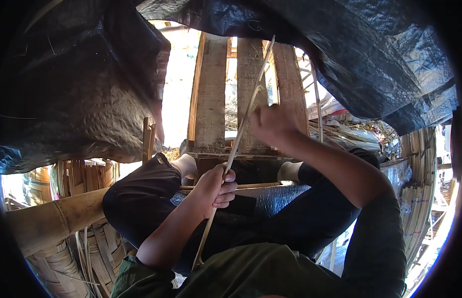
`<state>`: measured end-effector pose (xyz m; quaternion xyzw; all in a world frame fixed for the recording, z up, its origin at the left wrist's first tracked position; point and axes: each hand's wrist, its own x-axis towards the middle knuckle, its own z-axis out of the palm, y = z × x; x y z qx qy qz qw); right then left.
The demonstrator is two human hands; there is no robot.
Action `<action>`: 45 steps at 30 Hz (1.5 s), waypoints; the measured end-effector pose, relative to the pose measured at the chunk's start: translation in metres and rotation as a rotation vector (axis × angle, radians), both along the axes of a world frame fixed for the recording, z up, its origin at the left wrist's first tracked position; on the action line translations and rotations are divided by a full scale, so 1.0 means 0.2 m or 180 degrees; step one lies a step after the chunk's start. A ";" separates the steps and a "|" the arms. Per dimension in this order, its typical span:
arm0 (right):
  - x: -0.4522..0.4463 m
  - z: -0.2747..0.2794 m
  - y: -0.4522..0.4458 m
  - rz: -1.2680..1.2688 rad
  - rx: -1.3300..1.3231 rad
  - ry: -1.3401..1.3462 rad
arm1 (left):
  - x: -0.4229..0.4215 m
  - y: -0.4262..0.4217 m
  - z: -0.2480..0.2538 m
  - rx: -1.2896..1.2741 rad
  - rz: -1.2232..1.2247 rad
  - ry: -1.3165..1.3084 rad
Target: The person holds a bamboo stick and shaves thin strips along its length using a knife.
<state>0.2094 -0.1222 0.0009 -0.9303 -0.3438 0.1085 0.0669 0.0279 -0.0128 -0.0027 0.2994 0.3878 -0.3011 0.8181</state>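
Slanting up over the near edge of 3 wooden planks [209,99], a long pale strip [248,111] passes through the left hand [221,191], whose fingers wrap around it. Just beside the strip, the right hand [276,125] is curled; whether its fingers hold anything, I cannot tell. Black sheeting [72,89] hangs near the planks' far edge.

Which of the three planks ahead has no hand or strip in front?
The left plank. In view, the strip crosses the middle plank; the right hand overlaps that and the right plank.
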 end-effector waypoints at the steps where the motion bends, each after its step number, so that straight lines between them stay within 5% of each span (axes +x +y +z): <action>1: -0.05 0.03 0.00 0.0336 -0.0036 0.0097 | 0.00 0.00 0.01 0.0031 -0.0013 0.0021; 8: 0.37 -0.11 -0.11 -0.0149 0.0533 -0.0429 | -0.03 0.02 0.00 -0.0365 -0.0062 -0.0062; 11: 0.10 -0.07 -0.05 0.0492 0.0192 -0.0348 | -0.02 0.05 0.00 -0.0622 -0.0137 -0.0158; 13: -0.13 0.05 -0.02 0.0612 0.0043 0.0707 | -0.02 0.05 -0.02 -0.0539 -0.0208 -0.0112; 17: 0.02 0.03 -0.03 0.0645 -0.0395 0.0476 | -0.02 0.01 0.00 -0.0402 -0.0098 0.0033; 19: 0.21 -0.02 -0.03 -0.0220 0.0169 0.0048 | -0.01 0.02 0.01 -0.0466 -0.0172 -0.0017; 23: 0.02 0.02 0.00 -0.0109 0.0155 -0.0024 | -0.02 0.07 0.02 -0.0789 -0.0220 -0.0097; 26: -0.13 0.05 0.00 0.0555 -0.0227 0.0923 | -0.03 0.07 0.01 -0.0923 -0.0197 -0.0033; 32: 0.21 -0.06 -0.05 -0.0085 0.0411 0.0199 | -0.02 0.07 0.03 -0.0814 -0.0186 0.0031; 34: 0.02 0.00 -0.02 0.0047 0.0398 0.0927 | -0.03 0.09 0.02 -0.0949 -0.0210 -0.0020; 37: -0.18 0.03 -0.03 0.0887 0.0749 0.0411 | -0.03 0.08 0.02 -0.1055 -0.0168 0.0019; 38: -0.12 0.06 -0.02 0.0740 0.0024 0.0553 | -0.04 0.08 0.02 -0.1080 -0.0171 0.0056; 42: 0.15 -0.07 -0.04 -0.0106 0.0305 -0.0008 | -0.03 0.08 0.01 -0.1213 -0.0192 -0.0018; 45: -0.02 -0.06 -0.04 -0.0270 0.0671 0.1010 | -0.03 0.09 -0.02 -0.1308 -0.0237 -0.0116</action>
